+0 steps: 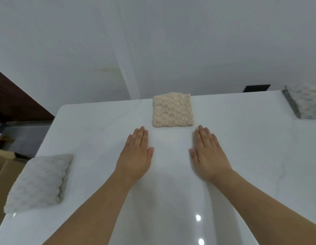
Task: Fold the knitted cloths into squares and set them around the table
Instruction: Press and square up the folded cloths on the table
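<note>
Now left hand [136, 154], right hand [209, 154] flat, palms down, table [251, 156].

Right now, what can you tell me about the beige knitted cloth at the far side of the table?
The beige cloth is a thick, nubbly knit folded into a neat square. It lies flat on the white table at the far edge, near the middle. Nothing touches it: both hands lie flat on the table short of its near edge.

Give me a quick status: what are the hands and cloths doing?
Both hands, left and right, flat on table, empty. Beige cloth folded square, at far edge. White cloth folded, left side. Nothing in the way.
</note>
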